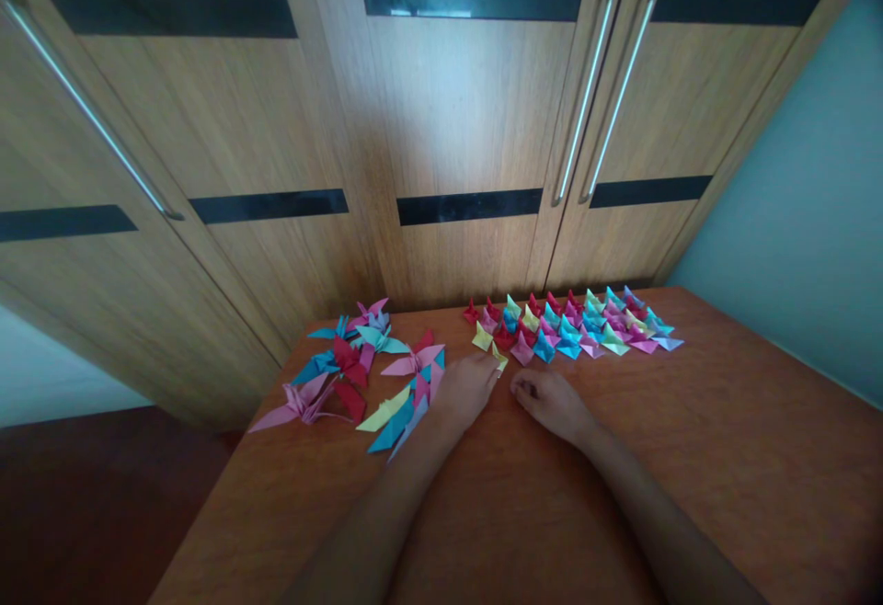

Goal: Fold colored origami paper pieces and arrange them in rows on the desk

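My left hand (467,390) is closed on a small yellow origami piece (500,361) just in front of the rows of small folded paper pieces (569,334). These stand close together in red, pink, blue, green and yellow. My right hand (548,398) rests on the table to the right of it, fingers curled in; whether anything is inside them is hidden. Beside my left forearm lie larger paper cranes, among them a pink one (302,401), a red one (350,361) and a pale yellow one (384,410).
The brown wooden table (724,458) ends at the left in a slanted edge. Behind it rises a wooden cabinet (469,118) with long metal handles (586,95). A pale blue wall (807,191) stands at the right.
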Demonstrator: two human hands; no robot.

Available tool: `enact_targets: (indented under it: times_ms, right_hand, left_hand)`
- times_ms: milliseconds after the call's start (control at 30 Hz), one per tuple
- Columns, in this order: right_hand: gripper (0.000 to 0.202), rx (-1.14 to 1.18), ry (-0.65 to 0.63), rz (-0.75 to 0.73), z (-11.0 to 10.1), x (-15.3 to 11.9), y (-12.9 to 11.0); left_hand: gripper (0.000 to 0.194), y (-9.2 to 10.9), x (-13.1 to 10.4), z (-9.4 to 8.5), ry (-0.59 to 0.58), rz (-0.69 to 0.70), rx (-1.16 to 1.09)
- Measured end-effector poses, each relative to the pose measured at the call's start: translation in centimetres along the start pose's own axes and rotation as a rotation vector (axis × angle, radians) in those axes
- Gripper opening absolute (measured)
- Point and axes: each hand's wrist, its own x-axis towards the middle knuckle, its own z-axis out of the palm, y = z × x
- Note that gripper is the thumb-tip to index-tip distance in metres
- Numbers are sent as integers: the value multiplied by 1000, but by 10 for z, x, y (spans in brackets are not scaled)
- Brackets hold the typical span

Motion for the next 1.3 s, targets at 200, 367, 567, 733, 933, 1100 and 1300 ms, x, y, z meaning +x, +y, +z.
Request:
enact_targets:
  times_ms: [200, 367, 567, 733, 933, 1100, 1300]
  right_hand:
    - [17, -25, -8, -7, -1, 1, -1]
    - [16, -40, -8, -11, -1, 1, -1]
    - [17, -46, 0, -20, 0, 0, 1]
    - [17, -39, -8, -18, 1, 1, 1]
    - [16, -31, -11, -18, 0, 1, 1]
    - [16, -37, -12, -6, 1, 1, 1]
    - [17, -36, -15, -13, 0, 1, 1]
  left_hand:
    - [25, 7, 11, 3, -42, -64, 80]
    - [23, 13, 14, 5, -57, -101, 119]
    - [18, 17, 15, 8, -68, -112, 130]
    - [17, 16, 15, 9, -61, -109, 129]
    - [21, 15, 14, 7, -40, -100, 127]
    - [27, 16, 14, 6, -35, -97, 123]
    - [24, 17, 11, 2, -49, -109, 112]
